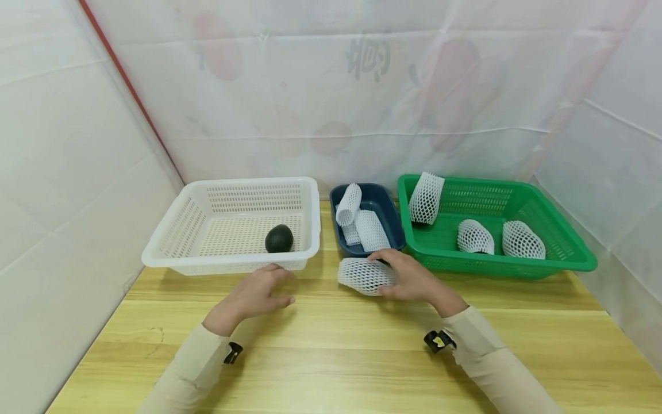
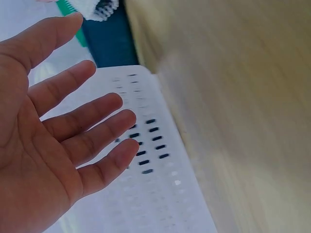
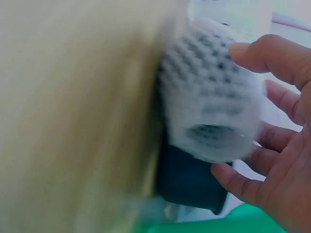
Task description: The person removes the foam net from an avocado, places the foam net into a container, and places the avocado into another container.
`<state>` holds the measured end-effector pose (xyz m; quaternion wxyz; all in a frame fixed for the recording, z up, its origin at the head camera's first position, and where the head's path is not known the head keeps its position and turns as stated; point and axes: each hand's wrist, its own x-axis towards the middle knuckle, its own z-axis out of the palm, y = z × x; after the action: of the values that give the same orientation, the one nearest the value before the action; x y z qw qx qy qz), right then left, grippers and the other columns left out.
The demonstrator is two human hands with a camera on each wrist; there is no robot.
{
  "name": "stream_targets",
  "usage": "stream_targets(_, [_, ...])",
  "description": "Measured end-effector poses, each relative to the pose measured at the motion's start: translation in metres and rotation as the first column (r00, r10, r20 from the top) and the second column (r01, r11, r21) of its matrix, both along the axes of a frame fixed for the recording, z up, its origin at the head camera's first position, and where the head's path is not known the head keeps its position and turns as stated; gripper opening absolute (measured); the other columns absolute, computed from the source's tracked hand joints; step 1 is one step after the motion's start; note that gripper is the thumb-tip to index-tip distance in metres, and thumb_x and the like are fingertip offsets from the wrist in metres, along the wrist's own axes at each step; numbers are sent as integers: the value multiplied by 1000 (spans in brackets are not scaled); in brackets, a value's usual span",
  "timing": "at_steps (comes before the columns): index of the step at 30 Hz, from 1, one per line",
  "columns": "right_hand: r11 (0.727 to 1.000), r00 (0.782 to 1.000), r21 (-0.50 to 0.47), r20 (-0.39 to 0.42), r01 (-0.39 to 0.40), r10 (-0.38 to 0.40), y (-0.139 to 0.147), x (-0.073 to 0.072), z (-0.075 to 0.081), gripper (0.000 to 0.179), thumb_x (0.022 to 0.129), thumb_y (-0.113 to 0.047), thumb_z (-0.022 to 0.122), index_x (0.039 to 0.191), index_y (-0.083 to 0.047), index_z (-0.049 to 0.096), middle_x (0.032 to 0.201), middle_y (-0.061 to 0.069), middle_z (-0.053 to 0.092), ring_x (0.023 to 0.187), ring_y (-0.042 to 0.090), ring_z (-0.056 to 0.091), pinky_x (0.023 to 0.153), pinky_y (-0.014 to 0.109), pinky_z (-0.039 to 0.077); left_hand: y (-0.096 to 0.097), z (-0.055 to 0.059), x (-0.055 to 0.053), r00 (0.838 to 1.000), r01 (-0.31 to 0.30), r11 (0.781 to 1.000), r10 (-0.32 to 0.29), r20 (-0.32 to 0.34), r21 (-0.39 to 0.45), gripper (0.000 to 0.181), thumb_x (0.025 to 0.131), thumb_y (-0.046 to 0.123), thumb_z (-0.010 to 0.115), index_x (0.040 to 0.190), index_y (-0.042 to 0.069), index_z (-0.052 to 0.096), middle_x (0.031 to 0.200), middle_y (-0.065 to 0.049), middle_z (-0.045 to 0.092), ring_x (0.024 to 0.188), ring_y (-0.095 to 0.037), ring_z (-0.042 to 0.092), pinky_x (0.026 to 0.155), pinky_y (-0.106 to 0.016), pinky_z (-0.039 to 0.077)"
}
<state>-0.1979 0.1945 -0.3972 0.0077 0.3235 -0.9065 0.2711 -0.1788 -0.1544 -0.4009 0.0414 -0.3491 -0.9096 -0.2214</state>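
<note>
My right hand [image 1: 411,279] holds a white foam net sleeve [image 1: 362,276] by its right end, thumb on the near side and fingers on the far side. The sleeve bulges in the middle, and in the right wrist view its near end shows a round opening [image 3: 214,135]. It lies just in front of a small navy tray [image 1: 395,230]. By the front right wall of the white basket [image 1: 227,261], my left hand [image 1: 256,293] has its fingers spread and holds nothing. A dark green avocado-like fruit [image 1: 279,238] sits inside that basket.
Several white foam sleeves [image 1: 372,230] lie in the navy tray. At the right, a green basket [image 1: 496,264] contains three net-covered pieces, one leaning on its left wall [image 1: 426,198]. White sheeting [image 1: 331,86] closes off the back and sides of the wooden table [image 1: 331,368].
</note>
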Motion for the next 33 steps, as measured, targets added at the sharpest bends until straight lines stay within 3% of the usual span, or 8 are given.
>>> stream_targets(6, [1000, 1000, 20, -21, 9, -8, 3, 5, 13, 54, 72, -10, 77, 121, -6, 55, 120, 9, 53, 111, 29, 49, 88, 46, 41, 2, 3, 6, 1000, 10, 1000, -10, -6, 3, 43, 78, 23, 74, 113, 2, 63, 113, -9, 59, 101, -24, 57, 81, -40, 48])
stream_targets(13, [1000, 1000, 20, -20, -20, 20, 2, 5, 13, 51, 73, -12, 77, 119, -6, 55, 119, 9, 53, 111, 30, 50, 89, 46, 41, 6, 4, 6, 1000, 12, 1000, -12, 25, 0, 44, 80, 25, 73, 115, 2, 62, 113, -9, 60, 99, -24, 58, 79, -39, 48])
stream_targets(19, [995, 998, 92, -60, 30, -24, 6, 11, 12, 55, 74, -18, 78, 122, -4, 54, 121, 11, 53, 112, 27, 49, 90, 46, 41, 25, -4, -2, 998, 64, 998, -64, -6, 21, 44, 80, 26, 73, 115, 2, 63, 108, -9, 61, 94, -21, 58, 77, -36, 49])
stream_targets(28, [983, 998, 171, -4, 62, -62, 10, 17, 8, 63, 79, -25, 75, 130, -2, 47, 126, 18, 50, 111, 33, 50, 87, 50, 43, 50, -10, -13, 992, 113, 993, -114, 52, 21, 41, 83, 22, 70, 116, -1, 60, 111, -11, 62, 101, -24, 56, 87, -36, 45])
stream_targets(33, [980, 997, 183, 6, 75, -77, 15, 18, 3, 71, 80, -24, 73, 137, 3, 39, 129, 24, 48, 114, 38, 49, 88, 51, 42, 61, -11, -17, 984, 132, 991, -133, 123, 12, 43, 85, 17, 67, 121, -5, 56, 116, -16, 60, 105, -26, 56, 90, -38, 43])
